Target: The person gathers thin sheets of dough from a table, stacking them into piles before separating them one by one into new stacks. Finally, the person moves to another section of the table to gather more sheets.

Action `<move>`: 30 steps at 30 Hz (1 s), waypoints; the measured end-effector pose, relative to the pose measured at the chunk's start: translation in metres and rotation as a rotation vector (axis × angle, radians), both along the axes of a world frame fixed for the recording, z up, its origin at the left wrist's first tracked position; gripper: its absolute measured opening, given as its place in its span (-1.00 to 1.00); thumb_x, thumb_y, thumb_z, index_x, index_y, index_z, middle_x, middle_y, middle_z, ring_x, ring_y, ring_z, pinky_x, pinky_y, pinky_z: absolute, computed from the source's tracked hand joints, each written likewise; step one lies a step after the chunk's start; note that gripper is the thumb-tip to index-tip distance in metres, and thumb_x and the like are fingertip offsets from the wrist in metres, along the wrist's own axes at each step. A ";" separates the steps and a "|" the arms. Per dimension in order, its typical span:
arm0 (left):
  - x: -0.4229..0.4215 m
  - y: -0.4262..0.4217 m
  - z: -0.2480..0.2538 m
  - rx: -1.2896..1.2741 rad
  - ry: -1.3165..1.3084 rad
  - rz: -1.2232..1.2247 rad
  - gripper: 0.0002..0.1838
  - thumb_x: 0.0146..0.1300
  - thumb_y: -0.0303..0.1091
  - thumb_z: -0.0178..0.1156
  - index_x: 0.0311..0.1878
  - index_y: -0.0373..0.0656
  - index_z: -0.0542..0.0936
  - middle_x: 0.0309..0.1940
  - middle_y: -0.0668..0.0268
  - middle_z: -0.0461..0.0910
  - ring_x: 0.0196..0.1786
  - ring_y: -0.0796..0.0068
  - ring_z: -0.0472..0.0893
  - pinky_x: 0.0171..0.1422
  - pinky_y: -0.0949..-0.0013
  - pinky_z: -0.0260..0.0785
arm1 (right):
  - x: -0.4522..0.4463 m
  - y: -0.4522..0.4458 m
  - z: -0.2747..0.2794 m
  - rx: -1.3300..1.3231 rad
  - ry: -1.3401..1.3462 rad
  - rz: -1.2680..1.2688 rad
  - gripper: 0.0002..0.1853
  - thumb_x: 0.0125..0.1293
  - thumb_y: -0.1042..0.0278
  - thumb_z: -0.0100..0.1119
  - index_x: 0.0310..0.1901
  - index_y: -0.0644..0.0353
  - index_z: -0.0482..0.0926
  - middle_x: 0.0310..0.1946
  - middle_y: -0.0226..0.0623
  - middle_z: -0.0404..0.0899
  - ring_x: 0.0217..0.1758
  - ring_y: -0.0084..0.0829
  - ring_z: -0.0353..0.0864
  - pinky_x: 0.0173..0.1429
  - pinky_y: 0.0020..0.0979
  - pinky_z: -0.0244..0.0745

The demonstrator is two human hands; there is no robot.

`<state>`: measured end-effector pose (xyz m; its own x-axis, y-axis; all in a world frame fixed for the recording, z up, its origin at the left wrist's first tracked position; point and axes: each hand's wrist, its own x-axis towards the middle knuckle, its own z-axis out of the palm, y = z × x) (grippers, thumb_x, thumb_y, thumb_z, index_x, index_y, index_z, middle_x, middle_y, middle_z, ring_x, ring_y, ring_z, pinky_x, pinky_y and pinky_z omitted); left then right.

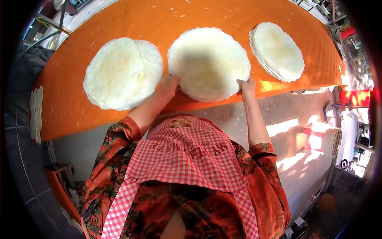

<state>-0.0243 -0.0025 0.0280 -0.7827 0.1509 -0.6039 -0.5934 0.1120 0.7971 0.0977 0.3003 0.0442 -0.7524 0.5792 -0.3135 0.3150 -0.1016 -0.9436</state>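
Observation:
A round pale flatbread (211, 59), apparently the top of a thin stack, lies at the near edge of the orange-covered table, directly before me. My left hand (171, 83) grips its lower left rim, and my right hand (247, 87) pinches its lower right rim with the thumb on top. The fingers beneath the rim are hidden, so I cannot tell how many sheets they hold. Left of it, beside my left wrist, two overlapping flatbreads (113, 73) show on top of a pile. To the right stands another stack of flatbreads (278, 51), several layers thick.
An orange cloth (131, 20) covers the table, with crumbs scattered on it. More flatbread (36, 115) hangs or lies at the far left edge. At right, a round stack (331, 142) rests by a red stool (312, 139) on the sunlit floor. A checked apron (183, 155) covers my front.

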 end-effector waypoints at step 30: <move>-0.048 -0.198 0.033 0.144 0.683 -0.306 -0.91 0.23 -0.48 0.17 -0.23 -0.28 0.55 -0.38 0.17 0.60 -0.33 0.46 0.56 -0.19 0.42 0.40 | -0.159 -0.274 0.006 1.191 -0.303 0.379 -0.22 0.12 -0.09 0.26 0.22 0.32 0.27 0.28 -0.10 0.26 0.37 -0.10 0.19 0.23 0.00 0.29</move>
<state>-0.0723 -0.2008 0.0610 -0.8860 0.4618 0.0415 0.0774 0.0590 0.9953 -0.0613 0.0264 0.0497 -0.9208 0.3854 0.0606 0.3555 0.8929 -0.2763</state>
